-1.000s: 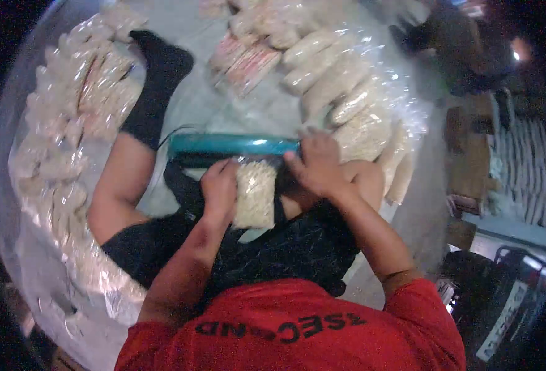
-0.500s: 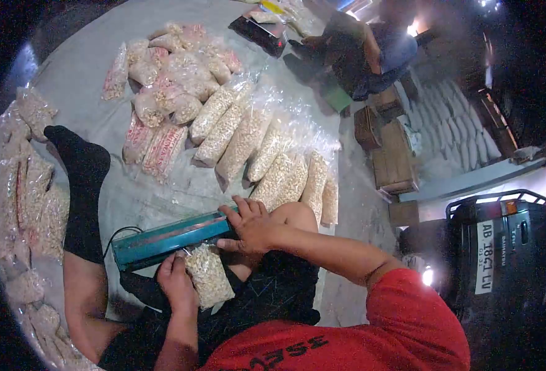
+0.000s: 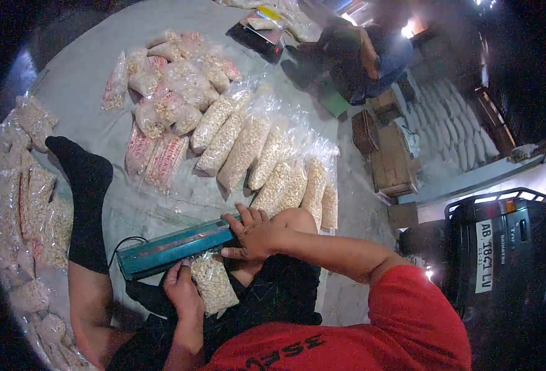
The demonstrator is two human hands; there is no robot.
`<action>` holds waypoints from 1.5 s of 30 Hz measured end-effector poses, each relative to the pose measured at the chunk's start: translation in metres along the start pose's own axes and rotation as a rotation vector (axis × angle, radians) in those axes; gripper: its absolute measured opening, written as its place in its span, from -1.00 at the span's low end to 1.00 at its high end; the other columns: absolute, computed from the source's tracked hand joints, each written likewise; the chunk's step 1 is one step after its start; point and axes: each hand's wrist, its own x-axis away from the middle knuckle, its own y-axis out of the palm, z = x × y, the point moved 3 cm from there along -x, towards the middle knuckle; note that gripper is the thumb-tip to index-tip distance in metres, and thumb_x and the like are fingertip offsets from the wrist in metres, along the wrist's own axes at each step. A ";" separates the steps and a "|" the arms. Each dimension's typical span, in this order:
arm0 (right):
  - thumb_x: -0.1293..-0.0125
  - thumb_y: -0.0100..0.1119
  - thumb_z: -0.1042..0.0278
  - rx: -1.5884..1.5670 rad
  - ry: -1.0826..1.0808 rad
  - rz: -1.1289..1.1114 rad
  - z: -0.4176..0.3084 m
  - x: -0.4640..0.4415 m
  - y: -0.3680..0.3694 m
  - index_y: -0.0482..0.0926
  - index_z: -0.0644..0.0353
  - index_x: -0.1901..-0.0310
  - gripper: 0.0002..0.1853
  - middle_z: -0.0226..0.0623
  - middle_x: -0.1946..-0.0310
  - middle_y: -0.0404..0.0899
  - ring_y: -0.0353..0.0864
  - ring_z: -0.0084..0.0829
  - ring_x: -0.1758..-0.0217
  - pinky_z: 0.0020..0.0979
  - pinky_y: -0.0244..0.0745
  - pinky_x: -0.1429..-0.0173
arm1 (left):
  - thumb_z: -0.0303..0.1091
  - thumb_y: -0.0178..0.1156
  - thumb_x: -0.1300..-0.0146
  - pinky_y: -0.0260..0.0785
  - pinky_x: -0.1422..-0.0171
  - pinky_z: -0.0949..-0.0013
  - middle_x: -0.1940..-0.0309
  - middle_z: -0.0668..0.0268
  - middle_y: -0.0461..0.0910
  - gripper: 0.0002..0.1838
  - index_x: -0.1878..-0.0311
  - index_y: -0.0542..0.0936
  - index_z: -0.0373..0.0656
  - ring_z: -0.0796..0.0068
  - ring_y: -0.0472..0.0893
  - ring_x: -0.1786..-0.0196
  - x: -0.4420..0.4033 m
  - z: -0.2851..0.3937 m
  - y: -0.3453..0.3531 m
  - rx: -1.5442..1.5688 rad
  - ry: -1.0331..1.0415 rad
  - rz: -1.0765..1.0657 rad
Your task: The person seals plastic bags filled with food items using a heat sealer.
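Note:
A long teal heat sealer [image 3: 155, 256] with a cord at its left end lies across my lap. Just below it, a clear plastic bag [image 3: 212, 285] filled with small pale pieces rests on my dark shorts, its top edge up against the sealer. My left hand [image 3: 184, 292] pinches the bag near its upper left corner. Around the sealer's right end, my right hand [image 3: 252, 236] is closed, fingers over the top and thumb on the near side.
Several tall filled bags [image 3: 245, 148] stand beyond the sealer, with smaller red-printed bags [image 3: 162, 161] behind left. More bags [image 3: 38, 191] line the left side. A scale [image 3: 257, 40] and another person [image 3: 353, 55] are at the back; a parked vehicle [image 3: 495, 247] is right.
The whole view has shifted slightly, with the scene sitting a little lower. Both hands keep nearly the same places on the bag and the sealer.

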 end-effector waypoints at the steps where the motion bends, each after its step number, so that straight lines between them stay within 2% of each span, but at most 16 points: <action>1: -0.23 -0.15 -0.70 0.002 -0.003 0.000 0.000 0.000 0.000 -0.08 0.08 -0.61 0.16 0.36 -0.57 -0.17 -0.08 0.46 -0.58 0.35 -0.15 -0.56 | -0.52 0.22 -0.38 0.46 -0.06 0.38 0.19 0.26 0.69 -0.85 0.08 0.67 -0.38 0.45 0.62 0.16 0.000 0.000 -0.001 -0.022 -0.001 0.016; 11: -0.06 -0.05 -0.81 0.035 0.040 -0.044 -0.006 0.008 -0.007 -0.14 0.07 -0.63 0.33 0.32 -0.59 -0.19 -0.11 0.40 -0.61 0.31 -0.10 -0.57 | -0.50 0.24 -0.33 0.47 0.00 0.36 0.24 0.26 0.69 -0.86 0.12 0.69 -0.37 0.44 0.62 0.20 -0.004 -0.001 -0.002 -0.021 -0.010 -0.074; 19: -0.08 -0.02 -0.78 0.114 0.029 -0.055 -0.008 0.005 -0.004 -0.19 0.14 -0.63 0.35 0.34 -0.60 -0.26 -0.10 0.42 -0.61 0.25 -0.05 -0.59 | -0.37 0.24 -0.38 0.47 0.11 0.32 0.29 0.23 0.70 -0.81 0.17 0.69 -0.33 0.43 0.62 0.26 -0.020 -0.010 -0.011 -0.244 0.066 -0.141; 23: -0.16 -0.01 -0.70 0.124 0.002 -0.016 -0.009 0.007 -0.002 -0.17 0.13 -0.63 0.27 0.38 -0.59 -0.24 -0.06 0.41 -0.60 0.20 -0.03 -0.60 | -0.37 0.25 -0.35 0.46 0.21 0.30 0.34 0.24 0.70 -0.79 0.12 0.69 -0.36 0.45 0.59 0.37 -0.025 -0.015 -0.012 -0.139 0.061 -0.120; 25: -0.32 0.13 -0.39 0.128 -0.046 0.180 -0.007 0.016 -0.003 0.03 0.13 -0.57 0.01 0.32 -0.49 0.11 0.22 0.34 -0.49 0.14 0.23 -0.51 | -0.38 0.26 -0.34 0.46 0.21 0.31 0.35 0.24 0.69 -0.81 0.15 0.69 -0.35 0.45 0.59 0.37 -0.017 -0.007 -0.006 -0.131 0.063 -0.098; 26: -0.32 0.13 -0.39 0.126 -0.044 0.176 -0.004 0.019 -0.002 0.03 0.13 -0.57 0.01 0.32 -0.49 0.11 0.22 0.34 -0.49 0.14 0.23 -0.51 | -0.39 0.27 -0.34 0.45 0.22 0.31 0.35 0.25 0.69 -0.82 0.17 0.69 -0.34 0.45 0.59 0.37 -0.012 -0.005 -0.005 -0.130 0.061 -0.098; 28: -0.34 0.23 -0.05 0.170 -0.150 0.227 -0.004 0.020 -0.016 0.19 0.18 -0.48 -0.20 0.10 -0.27 0.46 0.55 0.20 -0.23 0.13 0.54 -0.21 | -0.40 0.28 -0.33 0.46 0.23 0.31 0.37 0.26 0.68 -0.84 0.22 0.68 -0.33 0.46 0.60 0.36 -0.012 0.000 -0.002 -0.112 0.093 -0.128; 29: -0.27 0.28 0.15 0.245 -0.242 0.454 -0.003 0.030 -0.023 0.36 0.14 -0.36 -0.36 -0.06 -0.08 0.57 0.64 0.08 -0.06 0.03 0.62 -0.03 | -0.40 0.28 -0.34 0.46 0.23 0.31 0.37 0.26 0.68 -0.85 0.24 0.67 -0.32 0.46 0.61 0.36 -0.011 -0.001 0.000 -0.118 0.084 -0.107; 32: -0.20 0.37 0.18 0.140 -0.287 0.549 -0.017 0.061 -0.055 0.47 0.14 -0.23 -0.43 -0.04 0.01 0.57 0.62 0.08 -0.02 0.07 0.54 0.01 | -0.40 0.28 -0.34 0.47 0.22 0.32 0.36 0.26 0.68 -0.86 0.25 0.67 -0.30 0.45 0.61 0.35 -0.023 -0.011 -0.010 -0.098 0.084 -0.127; 34: -0.11 0.44 0.23 0.078 -0.239 0.566 -0.023 0.079 -0.064 0.51 0.13 -0.18 -0.42 -0.07 0.01 0.56 0.60 0.07 -0.08 0.04 0.51 -0.11 | -0.39 0.28 -0.35 0.47 0.22 0.32 0.35 0.25 0.68 -0.86 0.23 0.66 -0.30 0.45 0.62 0.34 -0.030 -0.019 -0.010 -0.081 0.085 -0.175; 36: -0.08 0.50 0.23 0.101 -0.354 0.932 -0.029 0.105 -0.067 0.51 0.18 -0.16 -0.40 -0.04 0.00 0.56 0.56 0.06 -0.12 0.00 0.43 -0.26 | -0.36 0.27 -0.37 0.47 0.20 0.30 0.31 0.24 0.69 -0.84 0.18 0.66 -0.29 0.43 0.62 0.33 -0.036 -0.024 -0.009 -0.031 0.060 -0.164; 37: -0.08 0.50 0.23 0.101 -0.348 0.940 -0.031 0.110 -0.059 0.51 0.18 -0.16 -0.40 -0.04 0.00 0.56 0.56 0.06 -0.12 0.00 0.43 -0.26 | -0.36 0.27 -0.37 0.47 0.20 0.30 0.31 0.24 0.69 -0.84 0.18 0.66 -0.29 0.43 0.62 0.33 -0.034 -0.019 -0.007 -0.036 0.063 -0.171; 39: -0.07 0.54 0.16 -0.089 -0.115 1.387 -0.024 0.128 -0.035 0.43 0.15 -0.28 -0.26 0.04 -0.16 0.49 0.47 -0.01 -0.28 -0.03 0.33 -0.35 | -0.34 0.28 -0.38 0.48 0.19 0.28 0.29 0.25 0.69 -0.82 0.15 0.65 -0.29 0.42 0.62 0.32 -0.027 -0.015 -0.005 -0.041 0.024 -0.175; 40: -0.07 0.54 0.16 -0.088 -0.111 1.389 -0.021 0.123 -0.009 0.43 0.15 -0.28 -0.26 0.04 -0.16 0.49 0.47 -0.01 -0.28 -0.03 0.33 -0.35 | -0.34 0.28 -0.38 0.48 0.19 0.28 0.29 0.25 0.69 -0.82 0.15 0.65 -0.29 0.42 0.62 0.32 -0.029 -0.017 -0.006 -0.043 0.024 -0.179; 43: -0.10 0.54 0.17 -0.642 0.218 1.394 0.002 0.094 0.054 0.50 0.20 -0.18 -0.36 0.11 -0.10 0.53 0.45 0.00 -0.26 -0.01 0.28 -0.36 | -0.33 0.28 -0.38 0.48 0.18 0.27 0.30 0.26 0.69 -0.82 0.16 0.66 -0.28 0.43 0.63 0.31 -0.023 -0.009 -0.005 -0.076 0.039 -0.172; 45: -0.20 0.45 0.18 -0.703 0.077 0.861 -0.003 0.072 0.072 0.58 0.27 -0.04 -0.54 0.08 -0.01 0.59 0.44 0.06 -0.24 0.05 0.26 -0.34 | -0.34 0.28 -0.37 0.48 0.18 0.27 0.31 0.26 0.69 -0.83 0.19 0.66 -0.28 0.45 0.62 0.31 0.004 0.008 0.004 -0.133 0.055 -0.155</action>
